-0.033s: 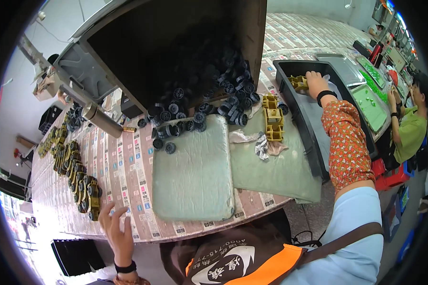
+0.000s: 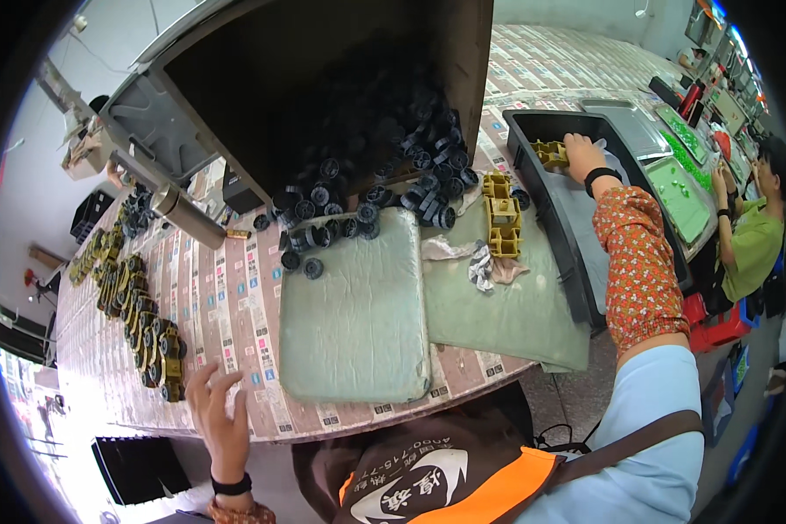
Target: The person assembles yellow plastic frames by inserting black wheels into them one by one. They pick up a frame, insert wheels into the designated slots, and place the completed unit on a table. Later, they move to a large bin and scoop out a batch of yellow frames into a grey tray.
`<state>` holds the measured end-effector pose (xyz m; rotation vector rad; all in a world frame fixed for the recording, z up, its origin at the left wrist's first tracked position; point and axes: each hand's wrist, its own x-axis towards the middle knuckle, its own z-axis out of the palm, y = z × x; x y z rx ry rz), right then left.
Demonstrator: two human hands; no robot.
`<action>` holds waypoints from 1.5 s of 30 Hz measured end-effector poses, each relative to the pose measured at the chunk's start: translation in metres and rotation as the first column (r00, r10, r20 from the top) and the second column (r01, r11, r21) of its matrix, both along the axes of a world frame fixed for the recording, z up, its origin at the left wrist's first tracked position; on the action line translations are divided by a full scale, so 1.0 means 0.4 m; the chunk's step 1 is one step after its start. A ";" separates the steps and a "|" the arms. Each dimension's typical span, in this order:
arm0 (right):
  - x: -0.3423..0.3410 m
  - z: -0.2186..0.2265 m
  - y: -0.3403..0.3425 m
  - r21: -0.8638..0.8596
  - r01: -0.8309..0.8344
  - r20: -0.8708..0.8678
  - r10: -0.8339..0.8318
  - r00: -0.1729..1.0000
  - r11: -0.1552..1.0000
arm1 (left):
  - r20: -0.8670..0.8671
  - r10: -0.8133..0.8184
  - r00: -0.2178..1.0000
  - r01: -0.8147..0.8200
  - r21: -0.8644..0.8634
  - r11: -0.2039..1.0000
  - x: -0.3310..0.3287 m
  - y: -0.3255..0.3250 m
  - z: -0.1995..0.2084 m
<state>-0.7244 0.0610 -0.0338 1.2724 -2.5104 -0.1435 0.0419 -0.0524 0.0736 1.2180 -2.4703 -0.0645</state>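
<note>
Tray [image 2: 561, 244] at 2 o'clock, long and black, yellow frame parts [image 2: 546, 155] in its far end. Reaches in there with right hand [image 2: 584, 155], fingers bent down over the yellow frame parts; fingertips partly hidden, so cannot tell if pinching one or only touching. Holds left hand [image 2: 218, 415] between 7 and 8 o'clock, at near edge of patterned table [image 2: 244, 332], fingers spread and lightly curved; nearest to row of wheeled yellow frames [image 2: 144, 323] at 8 to 9 o'clock. Also at 2 o'clock, closer in: single yellow frame [image 2: 503, 208] on green cloth [image 2: 506, 314], just beside tray, crumpled tissue [image 2: 480, 269] near its lower end. Pale green pad [image 2: 354, 323] at 7 o'clock, close to centre, few black wheels [image 2: 313, 268] on its far-left corner. Big dark box [image 2: 236, 87] at 11 to 12 o'clock, open toward pad, more black wheels heaped at its mouth. Metal flask [image 2: 188, 218] between 9 and 10 o'clock. Co-worker [image 2: 755, 240] in green top at 3 o'clock, beside light green tray [image 2: 692, 217].
</note>
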 end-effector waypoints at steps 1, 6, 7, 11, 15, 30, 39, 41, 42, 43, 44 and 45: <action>0.030 0.018 -0.013 0.030 0.031 0.028 -0.031 0.999 0.999 | -0.006 -0.026 1.000 0.026 0.025 0.999 -0.021 0.004 0.000; 0.094 0.157 0.040 -0.231 0.103 -0.081 -0.125 0.989 0.968 | -0.105 -0.217 0.971 0.228 0.110 0.967 -0.117 0.021 0.014; 0.078 0.182 0.071 -0.386 0.053 -0.071 -0.087 0.994 0.921 | -0.125 -0.255 0.959 0.269 0.117 0.956 -0.135 0.021 0.020; 0.266 0.337 0.093 -0.644 0.218 0.722 0.489 0.489 0.733 | -0.347 -0.315 0.883 0.438 0.369 0.820 -0.165 0.048 0.026; 0.676 0.384 0.087 -0.548 0.156 0.800 0.570 -0.188 0.822 | -0.762 0.139 0.633 0.733 0.647 0.207 -0.263 0.105 -0.044; 0.901 0.068 -0.379 -0.416 -0.560 0.289 0.688 0.666 0.717 | -0.571 0.784 0.244 0.732 0.638 0.237 -0.180 0.086 -0.172; 0.836 -0.029 -0.506 -0.224 -0.706 0.187 0.741 0.645 0.672 | -0.538 0.811 0.229 0.715 0.659 0.236 -0.129 0.073 -0.176; 0.903 0.045 -0.459 -0.331 -0.682 0.188 0.754 0.629 0.652 | -0.563 0.797 0.219 0.717 0.647 0.260 -0.120 0.068 -0.184; 0.925 0.064 -0.432 -0.468 -0.585 0.401 0.749 0.527 0.663 | -0.570 0.791 0.221 0.734 0.631 0.250 -0.121 0.061 -0.191; 0.955 0.080 -0.403 -0.573 -0.451 0.578 0.728 0.369 0.684 | -0.575 0.787 0.224 0.749 0.618 0.239 -0.123 0.060 -0.197; 1.006 0.111 -0.364 -0.604 -0.414 0.686 0.708 0.165 0.682 | -0.579 0.783 0.228 0.745 0.621 0.243 -0.125 0.065 -0.195; 1.059 0.142 -0.315 -0.627 -0.366 0.749 0.661 -0.042 0.687 | -0.586 0.775 0.237 0.745 0.622 0.242 -0.133 0.069 -0.185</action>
